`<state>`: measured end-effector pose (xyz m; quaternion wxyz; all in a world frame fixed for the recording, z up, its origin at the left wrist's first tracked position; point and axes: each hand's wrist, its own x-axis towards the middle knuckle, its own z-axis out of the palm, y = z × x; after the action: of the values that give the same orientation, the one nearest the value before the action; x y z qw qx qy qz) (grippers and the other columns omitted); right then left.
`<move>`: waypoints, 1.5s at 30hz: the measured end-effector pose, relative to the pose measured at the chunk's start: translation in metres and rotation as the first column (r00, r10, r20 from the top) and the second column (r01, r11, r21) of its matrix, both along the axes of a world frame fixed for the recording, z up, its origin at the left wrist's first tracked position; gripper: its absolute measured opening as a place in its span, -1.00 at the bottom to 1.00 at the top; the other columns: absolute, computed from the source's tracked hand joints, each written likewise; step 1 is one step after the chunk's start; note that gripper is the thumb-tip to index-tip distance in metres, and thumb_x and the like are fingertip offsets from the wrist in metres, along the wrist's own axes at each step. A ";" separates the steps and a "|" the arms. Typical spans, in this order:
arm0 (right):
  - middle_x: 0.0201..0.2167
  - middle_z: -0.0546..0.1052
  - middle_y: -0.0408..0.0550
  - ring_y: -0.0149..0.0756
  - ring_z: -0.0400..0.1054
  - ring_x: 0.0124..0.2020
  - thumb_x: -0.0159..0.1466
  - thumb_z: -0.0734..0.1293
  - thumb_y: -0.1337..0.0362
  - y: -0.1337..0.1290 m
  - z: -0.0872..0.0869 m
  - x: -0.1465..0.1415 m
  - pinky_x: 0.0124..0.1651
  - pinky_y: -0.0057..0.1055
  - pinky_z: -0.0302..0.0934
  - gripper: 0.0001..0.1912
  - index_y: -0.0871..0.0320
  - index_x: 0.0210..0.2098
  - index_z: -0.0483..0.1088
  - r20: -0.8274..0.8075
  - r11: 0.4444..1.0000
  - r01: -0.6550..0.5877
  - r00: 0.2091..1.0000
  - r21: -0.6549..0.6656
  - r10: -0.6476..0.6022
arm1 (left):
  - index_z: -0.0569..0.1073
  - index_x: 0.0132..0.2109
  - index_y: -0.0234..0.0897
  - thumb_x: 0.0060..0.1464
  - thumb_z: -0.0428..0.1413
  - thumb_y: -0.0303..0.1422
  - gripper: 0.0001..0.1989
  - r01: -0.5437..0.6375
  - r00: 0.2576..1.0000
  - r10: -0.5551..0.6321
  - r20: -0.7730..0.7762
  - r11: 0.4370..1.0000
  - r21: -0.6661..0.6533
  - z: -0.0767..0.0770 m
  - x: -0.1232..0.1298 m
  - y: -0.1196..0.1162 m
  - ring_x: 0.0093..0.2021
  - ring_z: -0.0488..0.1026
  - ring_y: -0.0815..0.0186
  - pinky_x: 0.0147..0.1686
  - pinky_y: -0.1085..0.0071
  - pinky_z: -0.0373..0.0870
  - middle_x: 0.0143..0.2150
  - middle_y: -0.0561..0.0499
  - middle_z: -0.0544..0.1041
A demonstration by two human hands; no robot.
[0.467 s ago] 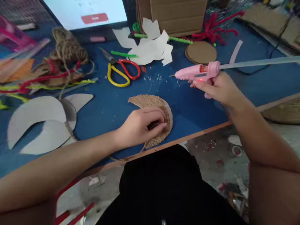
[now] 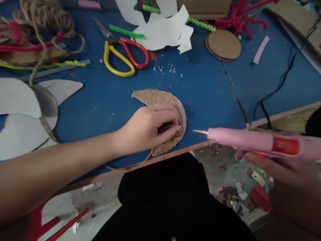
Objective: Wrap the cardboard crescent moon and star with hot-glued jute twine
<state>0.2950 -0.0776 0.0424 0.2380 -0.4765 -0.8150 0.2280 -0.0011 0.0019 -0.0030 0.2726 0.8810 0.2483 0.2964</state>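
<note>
A curved white piece (image 2: 183, 112), mostly covered with rows of brown twine (image 2: 152, 96), lies near the table's front edge. My left hand (image 2: 155, 127) rests on it, fingertips pinched together at the inner edge of the twine rows; what the fingertips hold is too small to name. A loose twine tail runs from the piece's lower end along the table edge. To the right, my right hand (image 2: 278, 170) is wrapped round a pink glue gun (image 2: 240, 138), blurred by motion. The gun's metal nozzle points left, a short way from the curved piece.
Scissors with yellow and red handles (image 2: 119, 57) lie beyond the left hand. White cut-outs (image 2: 165, 31), a cardboard disc (image 2: 224, 45) and red pipe cleaners (image 2: 240, 16) are at the back. Left are a twine ball (image 2: 47, 16) and white shapes (image 2: 20, 97). A black cable (image 2: 281, 83) crosses the right side.
My right hand has brought the glue gun down and nearer to me, its nozzle now closer to the curved piece. The left hand keeps its pinch. The view has shifted closer to the table.
</note>
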 end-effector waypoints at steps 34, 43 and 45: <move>-0.49 0.46 -0.25 -0.40 0.32 -0.58 0.22 0.33 0.33 -0.009 -0.005 -0.023 -0.55 -0.40 0.20 -0.75 -0.05 -0.11 0.40 0.081 1.000 0.006 0.997 -0.015 -0.004 | 0.42 -0.33 -0.28 0.19 0.07 -0.44 -0.88 -0.014 1.000 0.013 -0.025 0.999 -0.030 -0.001 -0.001 -0.001 -0.24 0.52 0.31 -0.27 0.40 0.46 -0.27 -0.03 0.56; -0.42 0.54 -0.21 -0.28 0.45 -0.47 0.23 0.31 0.38 -0.005 -0.004 -0.026 -0.50 -0.35 0.26 -0.64 -0.10 -0.01 0.36 0.127 0.996 -0.078 0.988 -0.043 0.083 | 0.42 -0.33 -0.23 0.19 0.06 -0.45 -0.88 -0.013 1.000 0.013 -0.020 0.999 -0.037 -0.001 -0.001 -0.001 -0.24 0.52 0.29 -0.28 0.36 0.48 -0.26 -0.02 0.56; -0.39 0.55 -0.20 -0.26 0.47 -0.44 0.22 0.31 0.38 -0.005 -0.005 -0.026 -0.48 -0.33 0.28 -0.65 -0.10 -0.03 0.36 0.115 0.997 -0.071 0.991 -0.035 0.075 | 0.42 -0.33 -0.24 0.20 0.06 -0.45 -0.88 -0.011 1.000 0.011 -0.018 0.999 -0.034 -0.001 -0.001 -0.001 -0.23 0.52 0.29 -0.27 0.37 0.48 -0.26 -0.03 0.56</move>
<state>0.2693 -0.0825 0.0373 0.1744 -0.4625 -0.8408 0.2208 -0.0021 0.0009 -0.0045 0.2834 0.8776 0.2606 0.2857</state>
